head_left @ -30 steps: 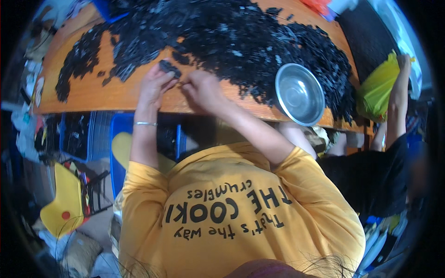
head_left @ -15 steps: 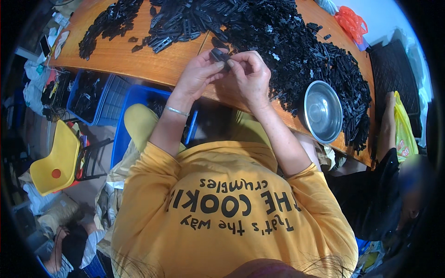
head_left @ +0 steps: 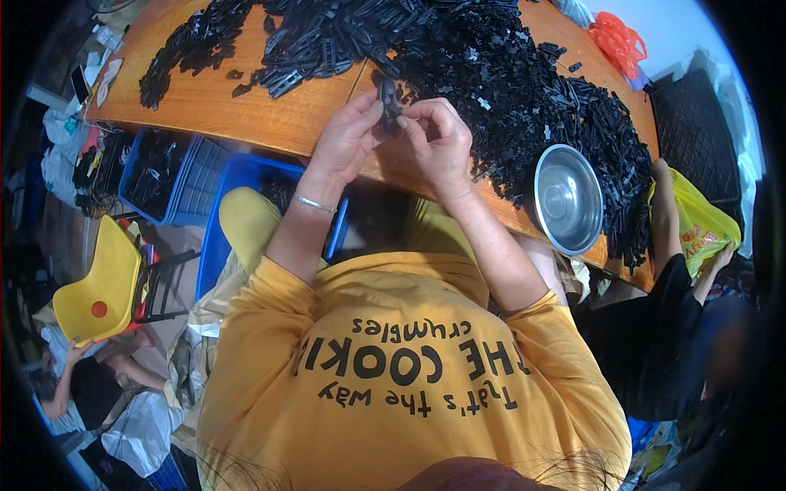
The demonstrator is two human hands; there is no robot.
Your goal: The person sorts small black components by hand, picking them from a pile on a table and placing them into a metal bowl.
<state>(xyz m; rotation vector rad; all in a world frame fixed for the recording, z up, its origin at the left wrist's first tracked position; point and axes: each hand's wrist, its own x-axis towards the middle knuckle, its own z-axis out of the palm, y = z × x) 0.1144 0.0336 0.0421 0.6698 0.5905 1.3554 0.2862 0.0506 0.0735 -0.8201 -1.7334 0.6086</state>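
Observation:
Above the table's near edge, my left hand [head_left: 348, 137] grips a long, dark plastic part [head_left: 389, 102] between thumb and fingers, its long side standing nearly upright in the picture. My right hand [head_left: 442, 147] is closed in a pinch against the right side of that part. Whether a smaller piece sits between the right fingertips is too small to tell. Beyond my hands lies a heap of long black plastic parts [head_left: 332, 45]. A broad pile of small black pieces [head_left: 467, 102] spreads to the right of them.
A shiny metal bowl [head_left: 571, 200] rests at the table's right near edge, against the pile. Blue bins [head_left: 233, 176] stand below the table on the left, near a yellow chair [head_left: 102, 282]. At right a co-worker handles a yellow plastic bag [head_left: 700, 225]; another person's arm [head_left: 61, 385] is lower left.
The dark part has turned from slanted to nearly upright in my left hand. My right hand has shifted slightly left and down. The co-worker's yellow bag has spread wider; the person lower left has reached the chair.

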